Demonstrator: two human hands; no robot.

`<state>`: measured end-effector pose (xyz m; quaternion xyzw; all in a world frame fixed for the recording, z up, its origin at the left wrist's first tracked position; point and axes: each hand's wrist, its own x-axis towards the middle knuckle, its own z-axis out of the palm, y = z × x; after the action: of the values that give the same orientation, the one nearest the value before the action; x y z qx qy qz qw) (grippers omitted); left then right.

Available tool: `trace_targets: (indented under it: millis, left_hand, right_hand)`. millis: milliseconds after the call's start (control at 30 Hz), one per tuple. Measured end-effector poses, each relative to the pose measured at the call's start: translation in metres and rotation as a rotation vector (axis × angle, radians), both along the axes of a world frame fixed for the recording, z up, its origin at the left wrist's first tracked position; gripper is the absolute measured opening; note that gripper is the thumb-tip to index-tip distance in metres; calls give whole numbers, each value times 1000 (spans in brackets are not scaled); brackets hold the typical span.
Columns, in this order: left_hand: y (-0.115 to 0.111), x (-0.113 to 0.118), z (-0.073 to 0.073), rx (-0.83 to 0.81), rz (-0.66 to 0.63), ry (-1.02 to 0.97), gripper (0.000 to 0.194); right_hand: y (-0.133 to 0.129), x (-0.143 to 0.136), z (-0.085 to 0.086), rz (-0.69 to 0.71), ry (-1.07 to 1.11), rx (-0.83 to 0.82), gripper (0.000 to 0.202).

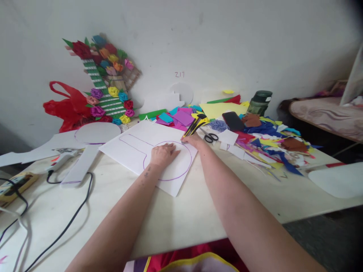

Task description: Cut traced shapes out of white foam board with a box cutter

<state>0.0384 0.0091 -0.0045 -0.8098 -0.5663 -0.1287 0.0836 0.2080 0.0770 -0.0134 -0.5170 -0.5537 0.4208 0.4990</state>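
A white foam-like sheet [133,160] lies on the table, marked with a purple outline of a circle joined to a long straight strip. My left hand [163,155] rests flat on it inside the circle, fingers stretched out. My right hand [191,139] is closed around a yellow and black utility knife [195,124] at the circle's far right edge; the blade tip is too small to make out. Just right of that hand lie black-handled scissors [210,136]. To the left is a cut white piece [98,133] of similar shape, a round head with a straight handle.
Coloured paper scraps [266,139] are heaped at the right, with a phone [233,121] and a green bottle [259,102] behind. A glue gun [62,160] with a black cord lies left, near a power strip [17,185]. Paper flowers [109,90] and a red bag [66,107] stand by the wall.
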Motion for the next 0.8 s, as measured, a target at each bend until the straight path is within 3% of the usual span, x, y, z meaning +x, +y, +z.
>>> trace_targets:
  millis: [400, 600, 800]
  left_hand:
    - [-2, 3, -2, 20, 28, -39, 32]
    - [6, -16, 7, -12, 308, -268, 42]
    - [16, -69, 25, -28, 727, -357, 57]
  right_hand:
    - [-1, -4, 4, -8, -28, 3, 10]
    - [-3, -4, 7, -18, -30, -4, 10]
    - [-7, -5, 12, -48, -48, -5, 11]
